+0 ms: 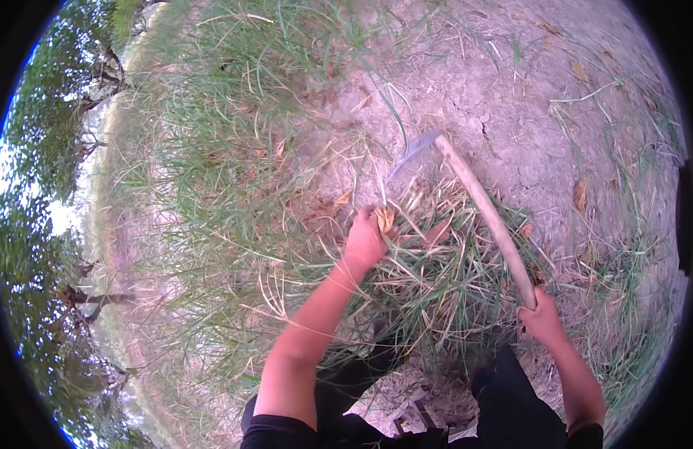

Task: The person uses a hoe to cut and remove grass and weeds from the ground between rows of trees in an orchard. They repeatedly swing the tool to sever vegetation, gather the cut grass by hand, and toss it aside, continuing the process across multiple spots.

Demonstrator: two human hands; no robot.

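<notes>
Wooden-handled sickle [485, 206] extends from the right hand [542, 320], wrapped firmly round it, its blade [417, 152] just beyond the curled left hand [367, 238], whose hold is unclear. Cutting grass [234, 150] seems in hand; the next stroke calls for keeping fingers clear.

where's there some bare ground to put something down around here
The clearest soil lies between the sickle's wooden handle and the dry brown leaf to its right. Another mostly bare patch is beyond the blade, bordered left by standing grass. Crowded: around the left hand and the grass heap beside it.
</notes>
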